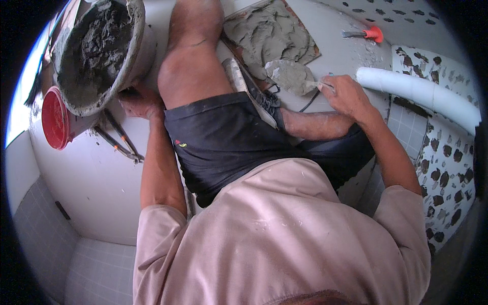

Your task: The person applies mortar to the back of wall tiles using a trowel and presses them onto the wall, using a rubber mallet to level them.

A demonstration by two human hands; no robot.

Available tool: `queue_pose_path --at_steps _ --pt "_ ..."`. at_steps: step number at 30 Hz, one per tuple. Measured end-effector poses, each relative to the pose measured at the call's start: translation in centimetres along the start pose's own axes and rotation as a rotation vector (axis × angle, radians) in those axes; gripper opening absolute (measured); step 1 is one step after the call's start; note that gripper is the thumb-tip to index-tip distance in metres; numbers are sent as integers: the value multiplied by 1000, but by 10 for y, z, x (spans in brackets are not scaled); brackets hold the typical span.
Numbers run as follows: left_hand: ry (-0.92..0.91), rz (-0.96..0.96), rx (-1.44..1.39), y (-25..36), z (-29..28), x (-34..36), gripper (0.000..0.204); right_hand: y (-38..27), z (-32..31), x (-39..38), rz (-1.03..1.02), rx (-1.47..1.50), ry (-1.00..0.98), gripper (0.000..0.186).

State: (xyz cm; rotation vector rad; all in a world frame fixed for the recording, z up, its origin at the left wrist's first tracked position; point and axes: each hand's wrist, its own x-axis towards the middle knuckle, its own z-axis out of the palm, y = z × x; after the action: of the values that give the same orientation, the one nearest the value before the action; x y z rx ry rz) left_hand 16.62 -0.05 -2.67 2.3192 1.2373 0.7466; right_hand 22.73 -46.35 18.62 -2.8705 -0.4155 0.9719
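Observation:
My right hand [345, 96] is closed around the handle of a trowel [313, 84], whose blade is covered by a lump of grey mortar [288, 76]. This loaded blade is at the near edge of a square board [317, 52] spread with more wet mortar [269, 35]. On the left, my left hand [143, 103] is beside my knee, right against a large bucket [144, 56] caked with grey mortar inside. Its fingers look curled in the shadow by the bucket, and what they hold, if anything, is hidden.
A small red-rimmed bucket [56, 119] stands left of the large one, near a dark long-handled tool [119, 134]. At the far right lies a chisel with a red guard [373, 34]. A white pipe [417, 86] crosses before a wall dotted with mortar dabs [447, 168].

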Motion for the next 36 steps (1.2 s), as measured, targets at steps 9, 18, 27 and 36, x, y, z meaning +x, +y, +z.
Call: queue_pose_path --at_steps 9,18,27,36 --pt "45 30 -41 -5 5 -2 80 29 9 7 -32 -376 393 29" --pt "39 26 -87 1 -1 -3 85 33 19 19 453 491 93 34" --pt "51 -27 -46 11 -6 -7 74 -47 25 50 403 1437 -21 37" --pt "108 65 -179 -7 9 -4 65 -41 0 88 194 467 89 35"
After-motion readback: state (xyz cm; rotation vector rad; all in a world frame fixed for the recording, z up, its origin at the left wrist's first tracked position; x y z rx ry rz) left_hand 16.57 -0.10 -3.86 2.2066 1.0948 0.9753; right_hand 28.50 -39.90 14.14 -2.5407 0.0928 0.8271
